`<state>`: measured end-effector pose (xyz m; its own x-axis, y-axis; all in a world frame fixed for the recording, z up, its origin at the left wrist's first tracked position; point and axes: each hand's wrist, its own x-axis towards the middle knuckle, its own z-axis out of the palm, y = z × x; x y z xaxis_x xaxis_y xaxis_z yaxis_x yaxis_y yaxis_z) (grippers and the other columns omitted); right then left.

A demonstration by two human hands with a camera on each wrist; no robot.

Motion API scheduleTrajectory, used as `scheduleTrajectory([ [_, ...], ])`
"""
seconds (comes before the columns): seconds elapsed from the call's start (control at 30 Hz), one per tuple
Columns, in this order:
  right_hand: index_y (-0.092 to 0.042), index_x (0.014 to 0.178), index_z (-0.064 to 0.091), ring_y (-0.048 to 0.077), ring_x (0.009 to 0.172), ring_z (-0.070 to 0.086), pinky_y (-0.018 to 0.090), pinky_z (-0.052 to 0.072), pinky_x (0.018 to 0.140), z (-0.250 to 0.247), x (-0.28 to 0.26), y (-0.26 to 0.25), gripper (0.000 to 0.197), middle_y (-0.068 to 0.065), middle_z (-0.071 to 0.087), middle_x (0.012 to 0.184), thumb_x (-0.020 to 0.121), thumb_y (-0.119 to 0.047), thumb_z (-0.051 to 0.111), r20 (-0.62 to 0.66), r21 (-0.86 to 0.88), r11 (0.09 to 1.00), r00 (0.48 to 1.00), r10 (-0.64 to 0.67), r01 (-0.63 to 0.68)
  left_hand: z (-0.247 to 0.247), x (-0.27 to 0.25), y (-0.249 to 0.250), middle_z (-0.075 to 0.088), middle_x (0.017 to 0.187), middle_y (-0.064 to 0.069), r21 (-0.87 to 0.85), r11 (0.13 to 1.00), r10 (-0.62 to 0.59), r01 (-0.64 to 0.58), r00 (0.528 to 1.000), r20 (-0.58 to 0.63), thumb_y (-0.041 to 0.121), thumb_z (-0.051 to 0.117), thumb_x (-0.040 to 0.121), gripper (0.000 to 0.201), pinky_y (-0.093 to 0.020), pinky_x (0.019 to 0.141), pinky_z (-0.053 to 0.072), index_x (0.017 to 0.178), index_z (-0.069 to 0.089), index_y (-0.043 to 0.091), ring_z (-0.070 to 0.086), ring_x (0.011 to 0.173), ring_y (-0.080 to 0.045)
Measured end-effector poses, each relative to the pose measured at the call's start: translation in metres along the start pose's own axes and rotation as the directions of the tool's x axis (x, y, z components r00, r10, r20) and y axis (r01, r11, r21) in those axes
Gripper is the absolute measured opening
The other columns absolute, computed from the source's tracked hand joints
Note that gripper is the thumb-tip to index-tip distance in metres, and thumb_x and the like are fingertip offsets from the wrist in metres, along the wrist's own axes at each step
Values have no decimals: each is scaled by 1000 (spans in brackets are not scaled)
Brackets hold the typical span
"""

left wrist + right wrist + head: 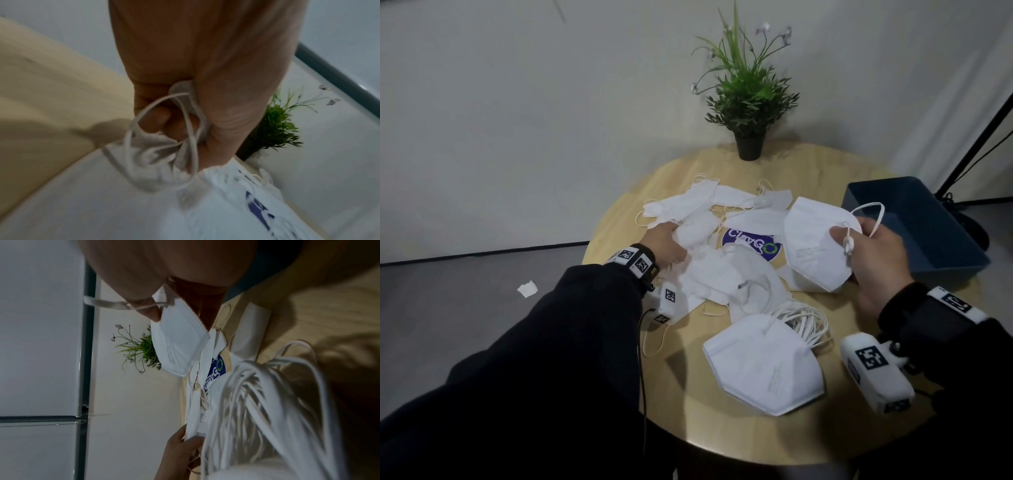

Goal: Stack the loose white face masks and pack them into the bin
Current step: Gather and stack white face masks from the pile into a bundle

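Loose white face masks (709, 212) lie scattered over the round wooden table (681, 390). A neat stack of folded masks (763, 363) rests near the front edge, its ear loops (267, 395) bunched to the right. My right hand (866, 253) pinches one folded mask (815, 246) by its edge and holds it above the table beside the dark blue bin (914, 222); its mask (180, 344) shows in the right wrist view. My left hand (664, 240) grips a crumpled mask (164, 155) in the pile, its loops (191, 134) hanging round the fingers.
A potted plant (750, 102) stands at the table's far edge by the wall. A blue round logo sticker (751, 243) shows between the masks. A scrap of white paper (528, 288) lies on the floor to the left. A black stand leg (976, 137) rises behind the bin.
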<state>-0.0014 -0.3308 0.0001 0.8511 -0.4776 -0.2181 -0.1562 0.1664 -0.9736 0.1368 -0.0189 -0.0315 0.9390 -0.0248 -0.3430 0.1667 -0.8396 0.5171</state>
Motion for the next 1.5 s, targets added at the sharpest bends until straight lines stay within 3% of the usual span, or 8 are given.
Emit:
scheduleTrajectory([
  [0.17, -23, 96, 69, 23, 93, 66, 36, 53, 80, 1, -2, -1, 14, 3, 72, 99, 99, -10, 63, 3, -16, 1000, 1000, -4, 4, -17, 0, 22, 66, 80, -6, -348, 926, 119, -148, 987, -105, 6, 80, 81, 38, -28, 51, 50, 116, 67, 10, 58, 59, -20],
  [0.37, -22, 102, 69, 26, 101, 67, 43, 55, 89, 3, -6, -4, 12, 6, 73, 107, 99, -12, 63, -8, -35, 999, 1000, 9, -9, -21, -14, 43, 70, 126, -4, -825, 557, 270, -101, 961, 65, 22, 72, 99, 49, -45, 91, 62, 143, 51, 19, 76, 100, -26],
  [0.57, -20, 106, 70, 25, 99, 67, 38, 55, 84, -1, -7, -4, 13, 5, 73, 106, 99, -12, 63, -15, -32, 999, 1000, 2, -3, -20, -4, 6, 64, 133, 1, 13, 997, 71, -70, 994, -87, 47, 71, 93, 59, -30, 77, 54, 144, 55, 23, 67, 102, -23],
  [0.7, -23, 95, 68, 23, 93, 66, 35, 54, 79, 1, -7, -6, 15, 3, 71, 98, 98, -9, 63, 3, -24, 1000, 1000, 3, -3, 9, -8, -7, 42, 144, -12, 519, 855, -30, 0, 998, 48, 71, 86, 61, 119, -46, 93, 53, 156, 30, 27, 52, 123, -35],
  [0.87, -19, 103, 70, 25, 96, 66, 41, 55, 86, 3, -9, -6, 13, 9, 72, 107, 97, -10, 65, -3, -31, 999, 1000, 12, -12, 19, -13, 5, 49, 139, -13, 254, 967, 10, -28, 998, 70, 30, 91, 74, 97, -31, 70, 49, 153, 37, 26, 59, 105, -28],
  [1.03, -17, 110, 69, 25, 98, 65, 42, 54, 88, 2, -11, -7, 14, 8, 72, 109, 98, -10, 64, -16, -44, 999, 1000, 4, -4, -8, -17, 9, 69, 95, 3, 172, 979, 125, -109, 988, -89, 25, 73, 86, 5, -27, 66, 43, 89, 69, 24, 62, 88, -21],
  [1.23, -21, 94, 69, 25, 95, 63, 40, 52, 85, 0, -8, -8, 13, 8, 70, 103, 97, -8, 64, 4, -38, 999, 1000, 3, -3, -56, -31, 4, 76, 87, -2, -331, 908, 164, -258, 944, -287, 26, 75, 82, 5, -40, 77, 57, 85, 77, 23, 70, 84, -22],
  [1.5, -23, 89, 68, 24, 89, 57, 38, 48, 80, 2, -12, -7, 23, 4, 71, 95, 97, -4, 59, 22, -49, 999, 1000, -13, 14, -64, -49, -19, 57, 128, -11, -272, 962, -16, -23, 990, -142, 2, 82, 80, 92, -51, 91, 60, 154, 38, 35, 66, 104, -32],
])
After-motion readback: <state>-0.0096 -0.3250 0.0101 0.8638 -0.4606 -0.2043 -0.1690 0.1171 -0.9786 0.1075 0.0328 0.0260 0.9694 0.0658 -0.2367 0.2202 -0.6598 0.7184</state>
